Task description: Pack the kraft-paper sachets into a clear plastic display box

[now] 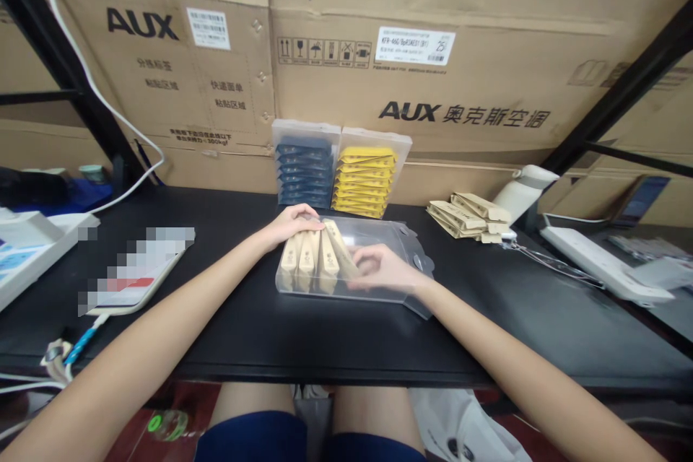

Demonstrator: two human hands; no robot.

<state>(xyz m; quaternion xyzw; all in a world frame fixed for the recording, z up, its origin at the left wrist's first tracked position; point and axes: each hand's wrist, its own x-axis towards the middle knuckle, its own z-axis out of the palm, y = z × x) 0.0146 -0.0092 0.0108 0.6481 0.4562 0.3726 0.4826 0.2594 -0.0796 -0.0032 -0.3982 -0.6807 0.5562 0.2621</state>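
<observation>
Head view. Shows the left hand (289, 225) laid over the far ends of the tan packets (310, 258), fingers pressed together and curved down, not clasping. Likely serves to keep the row upright and bunched toward the left wall of the clear tray (387, 237). Shows the right hand (383, 268) just right of that row, fingers loosely bent, tips against the rightmost packet, which leans left onto its neighbours. Cannot tell whether pinched or only pushed. Locates the packets directly under and between both hands, on edge and side by side, in the left part of the tray. Finds a loose pile (468, 218) of like packets well right of the right hand, probably kept there as stock. Finds a blue-filled box (304, 166) and a yellow-filled box (365, 177) just beyond the left hand, stood against the cardboard cartons (487, 50), seemingly set back from the working area of the black table (260, 332).
</observation>
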